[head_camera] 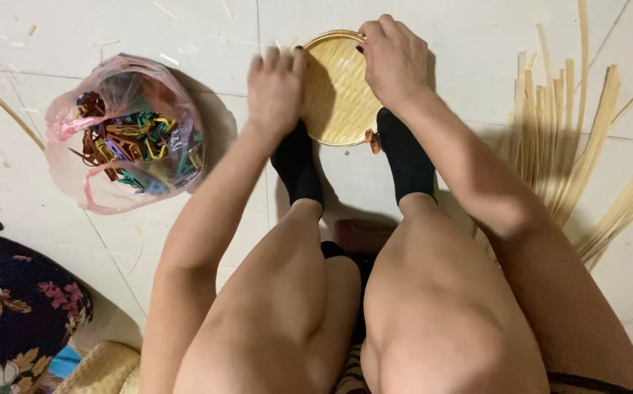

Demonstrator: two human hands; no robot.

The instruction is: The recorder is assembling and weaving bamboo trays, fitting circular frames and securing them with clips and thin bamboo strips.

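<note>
I sit with a round woven bamboo tray [337,95] on the tiled floor [477,36] in front of me, its near edge resting between my two feet in black socks [298,164]. My left hand [275,89] lies on the tray's left rim, fingers pressed together over the edge; I cannot tell how far the grip closes beneath. My right hand [394,60] curls over the top right rim, its grip clamped on the edge. A small orange clip [372,140] sits on the tray's lower rim, just beside my right foot. To my left lies a pink plastic bag [123,135] full of coloured clips. To my right, pale bamboo strips [572,146] fan out over the floor. A dark floral cushion [17,314] lies at lower left.
</note>
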